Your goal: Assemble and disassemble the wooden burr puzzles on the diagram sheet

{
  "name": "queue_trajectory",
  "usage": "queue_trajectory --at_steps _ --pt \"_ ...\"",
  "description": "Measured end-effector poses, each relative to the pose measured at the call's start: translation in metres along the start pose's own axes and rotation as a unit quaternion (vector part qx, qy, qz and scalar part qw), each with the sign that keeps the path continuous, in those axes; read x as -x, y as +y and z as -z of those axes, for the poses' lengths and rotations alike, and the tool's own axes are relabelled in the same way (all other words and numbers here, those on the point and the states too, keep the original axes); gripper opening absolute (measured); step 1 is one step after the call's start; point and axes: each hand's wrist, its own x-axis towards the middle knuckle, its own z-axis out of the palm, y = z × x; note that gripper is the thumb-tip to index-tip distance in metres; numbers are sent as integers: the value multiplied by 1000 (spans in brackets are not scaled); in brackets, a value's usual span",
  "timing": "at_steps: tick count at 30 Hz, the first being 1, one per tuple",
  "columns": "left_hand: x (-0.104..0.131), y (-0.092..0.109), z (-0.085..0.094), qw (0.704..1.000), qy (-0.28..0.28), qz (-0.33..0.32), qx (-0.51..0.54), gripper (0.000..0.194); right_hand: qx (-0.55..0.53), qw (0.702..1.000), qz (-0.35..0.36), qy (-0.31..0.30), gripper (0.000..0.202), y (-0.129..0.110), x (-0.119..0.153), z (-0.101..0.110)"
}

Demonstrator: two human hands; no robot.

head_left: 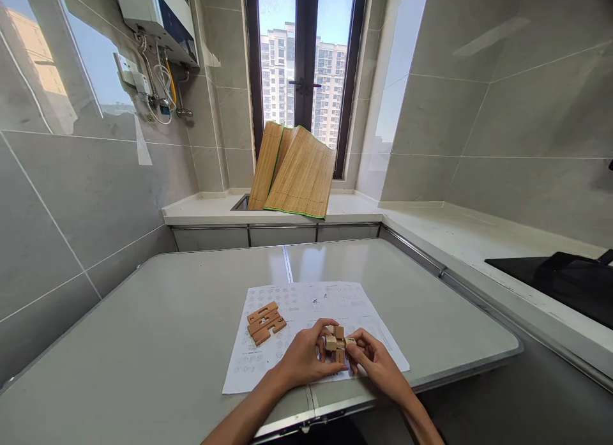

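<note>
A small wooden block puzzle [334, 344], made of interlocking light-wood pieces, is held between both hands over the front part of a printed paper sheet [306, 298]. My left hand [310, 352] grips it from the left, with the thumb below and the index finger curled over the top. My right hand [372, 354] pinches a piece on its right side between thumb and fingers. To the left on the sheet lie several flat notched wooden pieces [266, 322], side by side. Parts of the puzzle are hidden behind my fingers.
The sheet rests on a pale folding table [167, 317] with a seam down its middle. Behind stands a white counter [354, 205] with a bamboo mat [301, 173] leaning at the window. A black item [560, 282] lies on the right counter. A water heater [160, 20] hangs at upper left.
</note>
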Motion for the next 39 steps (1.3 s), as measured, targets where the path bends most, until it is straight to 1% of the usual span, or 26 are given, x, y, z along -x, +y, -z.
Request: queue_trajectory --at_steps 7,12,16,20,22,26,30,34,39 --pt "1 1 1 1000 -25 -4 -16 65 -12 1000 3 24 43 -6 3 -6" --pt "1 3 0 999 -4 6 37 65 -19 999 10 24 44 3 0 -2" --pt "0 4 1 997 4 13 75 66 -28 1000 -4 9 46 10 -2 2" --pt "1 4 1 997 6 3 75 66 -34 999 -11 -5 40 9 0 1" --pt "0 4 1 998 5 1 67 65 -35 999 -11 -8 41 7 0 -1" --pt "1 5 2 998 -4 -12 56 63 7 1000 -19 -21 45 -1 2 -5" --pt "1 7 2 998 -7 -14 54 62 48 998 -16 -25 46 -6 3 -4" --pt "1 5 1 998 -12 -3 69 65 68 997 -1 -40 45 -3 3 -1" --pt "-1 3 0 994 -31 18 103 69 64 997 2 -38 46 5 3 0"
